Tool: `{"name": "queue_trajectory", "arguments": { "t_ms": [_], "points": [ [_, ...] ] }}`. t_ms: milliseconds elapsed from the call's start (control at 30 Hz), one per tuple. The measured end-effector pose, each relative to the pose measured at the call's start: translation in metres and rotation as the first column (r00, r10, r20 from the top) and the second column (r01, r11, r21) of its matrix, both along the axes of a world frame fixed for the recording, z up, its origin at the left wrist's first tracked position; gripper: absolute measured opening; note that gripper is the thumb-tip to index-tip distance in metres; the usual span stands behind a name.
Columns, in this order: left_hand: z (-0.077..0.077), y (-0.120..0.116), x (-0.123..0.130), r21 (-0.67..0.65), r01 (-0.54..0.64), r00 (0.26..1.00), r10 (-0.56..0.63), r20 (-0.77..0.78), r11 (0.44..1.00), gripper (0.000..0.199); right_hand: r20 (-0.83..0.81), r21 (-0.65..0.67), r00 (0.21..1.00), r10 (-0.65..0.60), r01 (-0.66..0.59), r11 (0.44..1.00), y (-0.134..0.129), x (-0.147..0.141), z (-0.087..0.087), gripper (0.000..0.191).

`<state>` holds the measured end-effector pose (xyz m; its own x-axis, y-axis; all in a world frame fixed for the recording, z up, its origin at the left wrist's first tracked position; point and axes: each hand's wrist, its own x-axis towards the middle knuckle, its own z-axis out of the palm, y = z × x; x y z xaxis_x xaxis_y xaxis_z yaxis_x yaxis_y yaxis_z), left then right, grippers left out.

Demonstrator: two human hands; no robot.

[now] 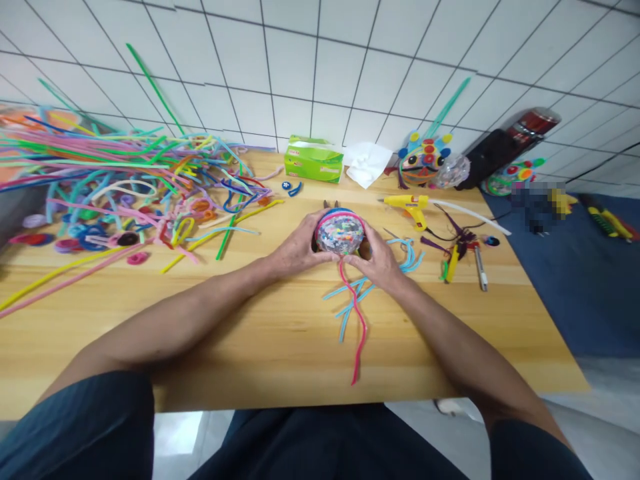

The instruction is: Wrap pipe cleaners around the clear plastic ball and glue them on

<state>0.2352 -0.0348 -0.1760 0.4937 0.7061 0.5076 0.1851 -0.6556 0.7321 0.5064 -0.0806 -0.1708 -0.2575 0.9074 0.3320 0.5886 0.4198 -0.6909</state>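
Green tissue pack [314, 160], white tissue [369, 165] just beside it, tiled wall [340, 60] behind — red-and-black cylinder [507, 143] farther right

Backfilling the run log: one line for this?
left hand: holding; right hand: holding; held: round speckled multicoloured object; pink fuzzy strand: trailing toward wearer

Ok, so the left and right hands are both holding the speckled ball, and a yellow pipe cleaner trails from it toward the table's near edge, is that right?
Not quite: the head view shows that the trailing pipe cleaner is pinkish red, not yellow. The left hand and right hand do both hold the speckled ball.
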Motion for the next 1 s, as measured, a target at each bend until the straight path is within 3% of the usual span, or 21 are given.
{"name": "queue_trajectory", "arguments": {
  "t_ms": [267,667,1000],
  "points": [
    [0.000,0.003,0.001,-0.029,-0.022,1.000,0.021,-0.013,0.999,0.111,-0.008,-0.020,0.999,0.044,-0.044,0.999,0.007,0.001,0.002,0.107],
    [-0.004,0.026,0.008,-0.043,-0.101,0.994,0.099,-0.037,0.994,0.116,0.017,-0.022,0.999,0.046,-0.045,0.999,0.034,0.002,0.007,0.102],
    [0.004,0.025,0.006,-0.101,-0.042,0.999,0.041,-0.011,0.994,0.111,0.104,-0.014,0.995,-0.008,0.010,1.000,0.030,-0.002,0.010,0.093]
  ]
}}
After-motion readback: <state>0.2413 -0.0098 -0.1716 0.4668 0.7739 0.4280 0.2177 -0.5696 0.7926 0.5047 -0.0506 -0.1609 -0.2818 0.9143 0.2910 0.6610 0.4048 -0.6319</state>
